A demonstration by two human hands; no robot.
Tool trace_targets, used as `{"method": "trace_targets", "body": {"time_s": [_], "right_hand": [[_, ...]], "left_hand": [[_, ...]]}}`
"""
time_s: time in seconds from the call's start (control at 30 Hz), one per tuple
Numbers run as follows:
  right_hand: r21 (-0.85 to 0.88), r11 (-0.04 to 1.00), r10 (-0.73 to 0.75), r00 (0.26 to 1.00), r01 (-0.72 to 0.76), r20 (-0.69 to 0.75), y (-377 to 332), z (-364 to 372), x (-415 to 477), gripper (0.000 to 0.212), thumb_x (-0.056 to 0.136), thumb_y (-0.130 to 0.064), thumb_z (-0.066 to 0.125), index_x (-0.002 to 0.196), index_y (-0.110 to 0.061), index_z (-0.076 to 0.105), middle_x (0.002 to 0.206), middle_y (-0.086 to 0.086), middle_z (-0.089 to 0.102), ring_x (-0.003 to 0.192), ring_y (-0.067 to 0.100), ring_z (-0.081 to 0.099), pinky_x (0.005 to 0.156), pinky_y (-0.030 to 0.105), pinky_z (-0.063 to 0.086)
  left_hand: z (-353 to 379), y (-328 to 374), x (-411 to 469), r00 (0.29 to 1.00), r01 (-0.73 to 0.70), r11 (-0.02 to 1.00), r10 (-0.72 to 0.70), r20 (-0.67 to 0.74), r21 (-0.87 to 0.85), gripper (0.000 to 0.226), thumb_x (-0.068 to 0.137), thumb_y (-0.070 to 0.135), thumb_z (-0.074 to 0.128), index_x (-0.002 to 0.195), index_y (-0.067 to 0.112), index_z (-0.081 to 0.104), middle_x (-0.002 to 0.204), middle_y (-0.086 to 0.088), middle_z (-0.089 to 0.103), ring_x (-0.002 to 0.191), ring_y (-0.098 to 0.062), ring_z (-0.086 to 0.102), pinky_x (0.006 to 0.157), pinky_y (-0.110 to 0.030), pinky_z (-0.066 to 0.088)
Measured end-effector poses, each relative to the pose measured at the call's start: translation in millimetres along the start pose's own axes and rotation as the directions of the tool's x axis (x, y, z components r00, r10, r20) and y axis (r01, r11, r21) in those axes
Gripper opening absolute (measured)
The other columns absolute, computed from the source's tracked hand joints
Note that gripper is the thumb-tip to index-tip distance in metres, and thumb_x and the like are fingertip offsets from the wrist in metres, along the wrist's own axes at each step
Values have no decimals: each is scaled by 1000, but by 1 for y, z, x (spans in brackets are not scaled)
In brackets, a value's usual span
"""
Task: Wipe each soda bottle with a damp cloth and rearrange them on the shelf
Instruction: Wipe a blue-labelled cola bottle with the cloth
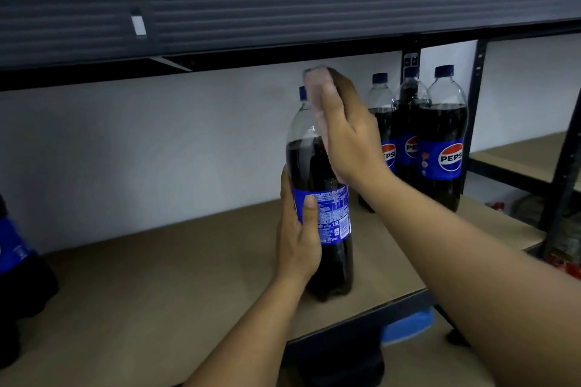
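A tall cola bottle (327,214) with a blue label stands upright near the front edge of the brown shelf board (188,276). My left hand (297,239) grips its label area from the left, thumb across the front. My right hand (342,132) is over the bottle's neck and shoulder, holding a pale cloth (316,88) against it; the cloth is blurred. The blue cap shows just left of the cloth. Three more cola bottles (440,141) stand together at the back right of the same shelf.
A dark shelf beam (283,19) hangs low over the bottles. Another bottle (15,261) sits at the far left edge. Dark uprights (562,166) bound the shelf on the right, with a neighbouring shelf beyond. A blue object (408,325) lies below the shelf.
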State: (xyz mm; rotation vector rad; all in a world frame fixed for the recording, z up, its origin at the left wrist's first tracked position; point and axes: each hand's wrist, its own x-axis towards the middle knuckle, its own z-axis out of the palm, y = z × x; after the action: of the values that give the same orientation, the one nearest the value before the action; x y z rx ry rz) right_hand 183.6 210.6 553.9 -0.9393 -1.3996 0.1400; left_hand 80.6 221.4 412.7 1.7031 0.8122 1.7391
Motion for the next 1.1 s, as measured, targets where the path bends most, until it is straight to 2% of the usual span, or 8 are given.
{"method": "trace_targets", "body": {"time_s": [0.13,0.23,0.37,0.5,0.7,0.8,0.9,1.1], "right_hand": [[36,993,115,992,-113,-57,41,10,-83,64,106,-68,28,162,-39,33,163,-20,40,148,-6,36,122,27,33],[89,959,269,963,-270,30,66,10,-142,56,107,-67,23,155,-42,39,150,-17,54,141,3,49,117,44,41],[46,953,294,950,-300,100,61,2,-137,61,102,-75,21,152,-44,39,141,-17,59,132,0,55,114,41,45],[7,978,210,977,-210,34,15,0,-59,67,105,-69,26,165,-40,20,165,-4,40,147,14,41,111,29,32],[-78,995,-68,997,69,21,5,2,-6,64,106,-59,37,163,-30,30,158,2,50,137,16,52,109,39,48],[-20,999,31,999,-31,-26,43,8,-54,57,112,-50,34,165,-32,25,165,-10,38,149,13,41,120,50,41],[30,976,215,977,-215,-5,69,11,-116,52,110,-58,29,160,-53,18,154,-47,30,149,3,39,122,46,38],[85,905,415,909,-416,35,88,11,-163,54,97,-81,19,149,-69,27,148,-45,41,140,-16,39,119,26,34]], "left_hand": [[0,10,-3,998,-53,998,52,17,22,81,99,67,38,165,24,19,146,51,38,134,22,41,104,-6,39],[1,12,-3,998,-57,997,57,1,52,83,99,69,35,166,23,20,142,57,34,132,26,38,101,1,32],[1,9,-6,999,-25,994,28,-21,102,80,98,67,33,166,29,19,137,61,32,125,30,40,94,3,33],[7,18,-13,998,25,989,-18,-53,148,74,92,75,29,159,51,11,127,69,25,111,35,42,85,1,40],[8,18,-15,995,71,985,-59,-79,160,81,88,88,27,160,55,10,154,41,34,132,2,53,103,-34,53],[8,20,-15,997,40,982,-27,-73,184,75,91,81,27,160,56,11,145,47,35,118,15,55,93,-21,55],[10,20,-17,994,52,971,-29,-101,235,73,91,80,21,159,57,8,157,33,38,125,-4,61,91,-23,52],[15,18,-20,990,14,965,23,-136,260,63,96,69,16,155,60,-1,161,41,11,151,-1,33,115,-34,43]]}}
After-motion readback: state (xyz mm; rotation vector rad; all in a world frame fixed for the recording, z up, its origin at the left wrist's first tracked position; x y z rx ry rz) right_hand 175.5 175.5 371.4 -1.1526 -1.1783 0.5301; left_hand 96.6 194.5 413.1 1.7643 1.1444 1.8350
